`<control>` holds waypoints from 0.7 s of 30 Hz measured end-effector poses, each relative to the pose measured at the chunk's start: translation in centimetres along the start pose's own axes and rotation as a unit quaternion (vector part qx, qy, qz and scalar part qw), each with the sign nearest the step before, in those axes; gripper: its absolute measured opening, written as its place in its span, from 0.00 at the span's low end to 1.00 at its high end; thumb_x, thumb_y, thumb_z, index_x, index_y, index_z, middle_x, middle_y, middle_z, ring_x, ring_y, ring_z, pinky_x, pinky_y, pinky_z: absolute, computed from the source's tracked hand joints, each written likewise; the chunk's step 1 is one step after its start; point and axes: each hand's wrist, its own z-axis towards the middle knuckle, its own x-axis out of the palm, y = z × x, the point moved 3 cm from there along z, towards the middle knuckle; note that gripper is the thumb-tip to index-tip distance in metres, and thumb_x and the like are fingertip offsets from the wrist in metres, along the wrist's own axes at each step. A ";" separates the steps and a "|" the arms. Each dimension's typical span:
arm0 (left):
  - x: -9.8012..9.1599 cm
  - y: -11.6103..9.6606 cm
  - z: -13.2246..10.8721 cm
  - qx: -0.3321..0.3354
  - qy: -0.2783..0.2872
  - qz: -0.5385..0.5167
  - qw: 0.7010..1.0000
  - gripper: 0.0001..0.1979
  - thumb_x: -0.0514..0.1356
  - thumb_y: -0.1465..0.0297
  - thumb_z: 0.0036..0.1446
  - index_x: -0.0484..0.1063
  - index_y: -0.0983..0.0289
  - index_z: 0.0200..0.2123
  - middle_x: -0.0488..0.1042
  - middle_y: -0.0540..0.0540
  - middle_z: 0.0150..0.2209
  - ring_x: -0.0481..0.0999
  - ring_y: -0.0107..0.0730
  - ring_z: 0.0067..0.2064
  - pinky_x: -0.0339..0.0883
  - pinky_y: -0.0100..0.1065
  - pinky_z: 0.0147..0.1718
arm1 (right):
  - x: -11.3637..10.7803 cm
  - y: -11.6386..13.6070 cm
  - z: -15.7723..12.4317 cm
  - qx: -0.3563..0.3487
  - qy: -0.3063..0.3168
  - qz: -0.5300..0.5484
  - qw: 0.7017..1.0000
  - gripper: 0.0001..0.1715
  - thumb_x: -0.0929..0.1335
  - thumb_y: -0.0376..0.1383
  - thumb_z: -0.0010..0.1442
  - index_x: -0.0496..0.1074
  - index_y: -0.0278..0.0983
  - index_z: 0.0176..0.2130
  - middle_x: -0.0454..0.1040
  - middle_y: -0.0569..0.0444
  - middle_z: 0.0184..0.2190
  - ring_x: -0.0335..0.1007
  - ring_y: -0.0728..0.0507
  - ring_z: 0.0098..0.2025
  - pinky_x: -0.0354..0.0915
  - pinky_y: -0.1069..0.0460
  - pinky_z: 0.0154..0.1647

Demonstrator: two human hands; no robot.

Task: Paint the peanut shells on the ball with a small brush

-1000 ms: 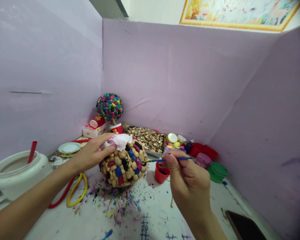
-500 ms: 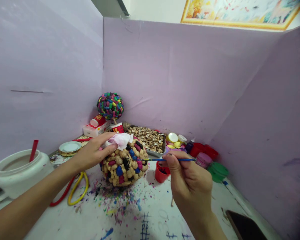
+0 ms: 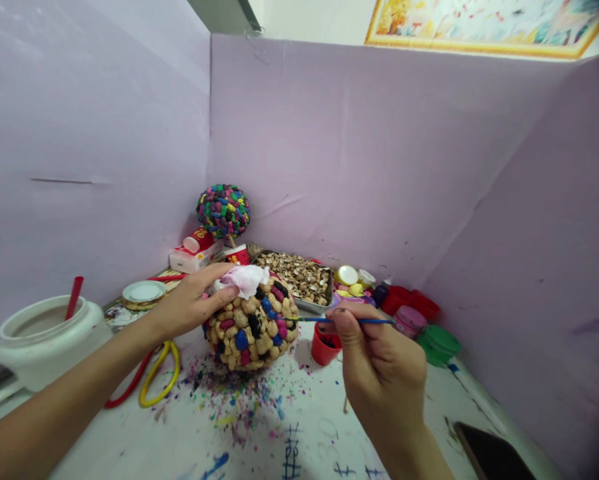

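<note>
L hand (image 3: pixel 196 303) grip: on crumpled, pink-stained tissue (image 3: pixel 248 281) vs. bumpy, round peanut ball (image 3: pixel 253 337), part-ptd. R hand (image 3: pixel 383 360) grip: narrow, w/ slim blue brush (image 3: pixel 310 319), tip at ball's side.

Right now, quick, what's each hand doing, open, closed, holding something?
Left hand: closed on a crumpled tissue, pressed to the top of the peanut ball.
Right hand: closed, pinching a thin paintbrush.
</note>
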 end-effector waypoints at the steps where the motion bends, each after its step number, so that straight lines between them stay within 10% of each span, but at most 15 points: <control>1: 0.0 0.0 0.0 0.000 -0.001 0.001 1.000 0.33 0.51 0.49 0.57 0.70 0.67 0.56 0.72 0.62 0.57 0.69 0.54 0.57 0.62 0.47 0.56 | 0.0 0.0 0.0 -0.001 0.001 0.001 1.000 0.10 0.64 0.33 0.64 0.72 0.35 0.32 0.75 0.57 0.20 0.73 0.51 0.21 0.66 0.59 0.21; 21: -0.1 -0.4 -0.1 0.007 0.006 0.002 1.000 0.31 0.51 0.53 0.59 0.67 0.68 0.59 0.71 0.62 0.57 0.70 0.53 0.55 0.67 0.44 0.49 | 0.0 0.4 0.0 -0.023 -0.003 0.001 1.000 0.08 0.64 0.31 0.63 0.72 0.35 0.33 0.78 0.55 0.24 0.77 0.50 0.25 0.69 0.59 0.24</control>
